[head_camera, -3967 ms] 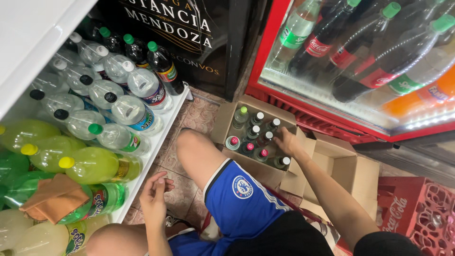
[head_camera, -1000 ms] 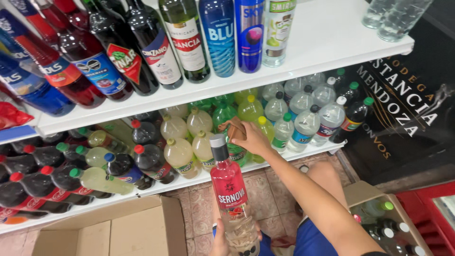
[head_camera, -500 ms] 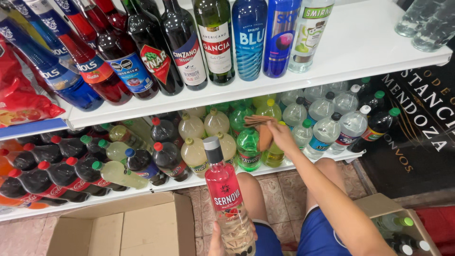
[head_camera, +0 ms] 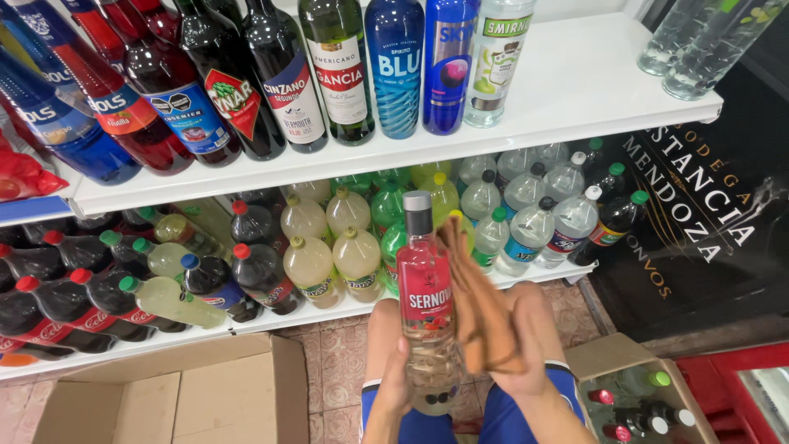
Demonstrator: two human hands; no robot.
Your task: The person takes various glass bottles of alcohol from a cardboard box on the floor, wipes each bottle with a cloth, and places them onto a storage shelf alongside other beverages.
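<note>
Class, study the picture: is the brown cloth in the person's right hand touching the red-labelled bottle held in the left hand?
Touching. The head view shows the brown cloth pressed against the side of the red-labelled bottle, with no gap between them.

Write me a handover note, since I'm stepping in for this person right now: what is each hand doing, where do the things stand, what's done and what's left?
Left hand: grips the red-labelled glass bottle low down and holds it upright in front of the shelves.
Right hand: holds a brown cloth against the bottle's side.
Things: the upper white shelf carries tall liquor bottles; a gap shows to the right of them. The lower shelf holds soda bottles. An open cardboard box with more bottles sits at the right, another cardboard box at the left.
Done: the bottle is out of the box and in hand.
Left: the bottle is not yet on a shelf.
</note>
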